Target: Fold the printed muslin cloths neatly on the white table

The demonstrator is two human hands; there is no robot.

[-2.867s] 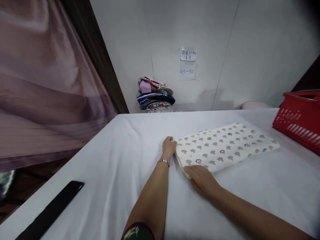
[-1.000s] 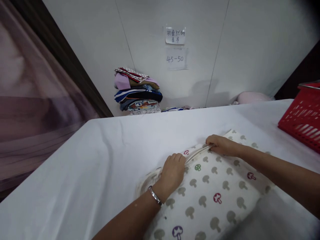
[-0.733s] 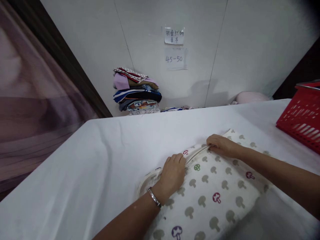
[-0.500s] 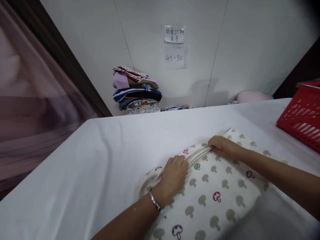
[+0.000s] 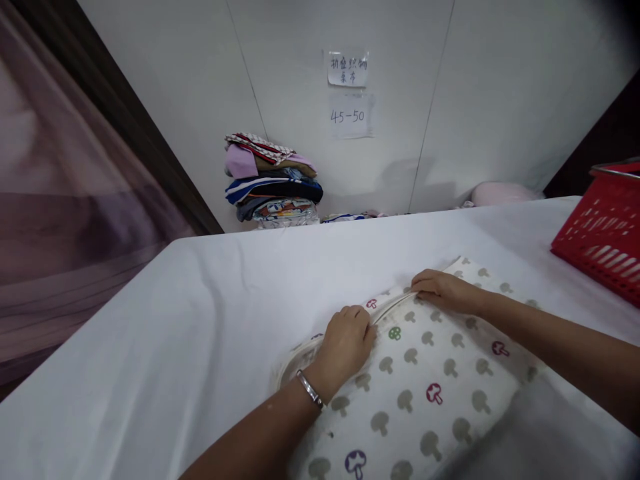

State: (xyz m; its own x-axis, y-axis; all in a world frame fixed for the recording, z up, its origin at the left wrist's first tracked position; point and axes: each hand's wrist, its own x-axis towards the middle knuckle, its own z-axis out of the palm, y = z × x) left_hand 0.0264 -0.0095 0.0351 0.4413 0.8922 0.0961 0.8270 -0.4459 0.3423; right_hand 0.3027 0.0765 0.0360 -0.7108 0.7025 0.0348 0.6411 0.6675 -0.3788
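Observation:
A folded white cloth with a mushroom print [image 5: 425, 380] lies on the white-covered table [image 5: 200, 320], close in front of me. My left hand [image 5: 345, 343], with a silver bracelet at the wrist, is closed on the cloth's far folded edge. My right hand [image 5: 443, 290] pinches the same edge further right, fingers curled over the layers. The edge runs taut between the two hands.
A red plastic basket [image 5: 600, 233] stands at the table's right edge. Behind the table, a stack of folded clothes [image 5: 273, 180] leans against the white wall under two paper notes [image 5: 350, 93]. A pink bundle [image 5: 503, 193] lies by the wall. A sheer purplish curtain [image 5: 60, 200] hangs at left.
Since the earliest frame the cloth has come nearer to me and both hands have shifted to its far edge. Over the last second the hands have barely moved.

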